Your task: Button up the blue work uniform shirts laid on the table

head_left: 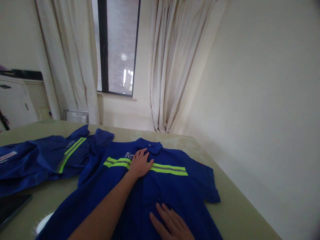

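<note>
A blue short-sleeved work shirt (170, 186) with a yellow-green and grey reflective stripe across the chest lies spread out, its collar towards the far side. My left hand (140, 163) rests flat on the chest, just below the collar and over part of the stripe, beside some white lettering. Lower down, my right hand (171, 222) lies with fingers stretched out on the shirt's front; its wrist is cut off by the bottom edge. Neither hand grips the cloth.
Another blue garment (45, 160) with a reflective stripe lies crumpled at left, against the shirt's sleeve. A dark flat device (12, 206) and a blurred white object (44, 224) are near the front left. The table (240, 203) runs along the right wall; curtains (172, 66) hang behind.
</note>
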Tool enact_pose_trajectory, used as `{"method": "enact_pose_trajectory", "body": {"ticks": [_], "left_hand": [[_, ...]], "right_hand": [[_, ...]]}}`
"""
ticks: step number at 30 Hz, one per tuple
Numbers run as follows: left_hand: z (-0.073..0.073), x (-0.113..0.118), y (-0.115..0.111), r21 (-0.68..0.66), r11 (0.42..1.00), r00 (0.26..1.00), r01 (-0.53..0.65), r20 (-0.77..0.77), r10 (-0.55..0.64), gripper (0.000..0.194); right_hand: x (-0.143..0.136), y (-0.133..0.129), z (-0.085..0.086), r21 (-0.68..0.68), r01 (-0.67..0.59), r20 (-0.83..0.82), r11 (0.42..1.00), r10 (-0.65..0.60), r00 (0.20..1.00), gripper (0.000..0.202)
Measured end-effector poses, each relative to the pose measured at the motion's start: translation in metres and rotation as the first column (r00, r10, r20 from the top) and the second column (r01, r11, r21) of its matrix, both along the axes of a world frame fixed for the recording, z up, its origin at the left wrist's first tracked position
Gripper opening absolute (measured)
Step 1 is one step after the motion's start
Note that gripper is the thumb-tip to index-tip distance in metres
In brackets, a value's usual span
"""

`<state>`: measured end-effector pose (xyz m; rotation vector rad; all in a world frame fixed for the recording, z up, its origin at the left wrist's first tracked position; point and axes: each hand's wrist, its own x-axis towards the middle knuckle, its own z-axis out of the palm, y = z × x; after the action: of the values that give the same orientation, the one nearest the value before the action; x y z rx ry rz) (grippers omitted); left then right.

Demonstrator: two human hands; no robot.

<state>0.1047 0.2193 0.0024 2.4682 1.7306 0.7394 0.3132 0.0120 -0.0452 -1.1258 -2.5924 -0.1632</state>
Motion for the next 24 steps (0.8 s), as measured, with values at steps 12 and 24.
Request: {"method": "enact_pose_trajectory", "body": {"ticks": [12,24], "left_hand": [[0.006,0.002,-0.057,-0.063,0.994,0.990,0.093,-0.100,-0.099,0.055],[0.011,-0.163,-0.154,-0.006,0.995,0.993,-0.095,-0.073,0.094,0.051]], "right_hand": [[-0.011,0.041,0.069,-0.414,0.174,-0.060,0.894,-0.217,0.974,0.069],[0.016,0.023,0.067,-0.375,0.206,-0.092,0.904,-0.258,0.962,0.065]]}}
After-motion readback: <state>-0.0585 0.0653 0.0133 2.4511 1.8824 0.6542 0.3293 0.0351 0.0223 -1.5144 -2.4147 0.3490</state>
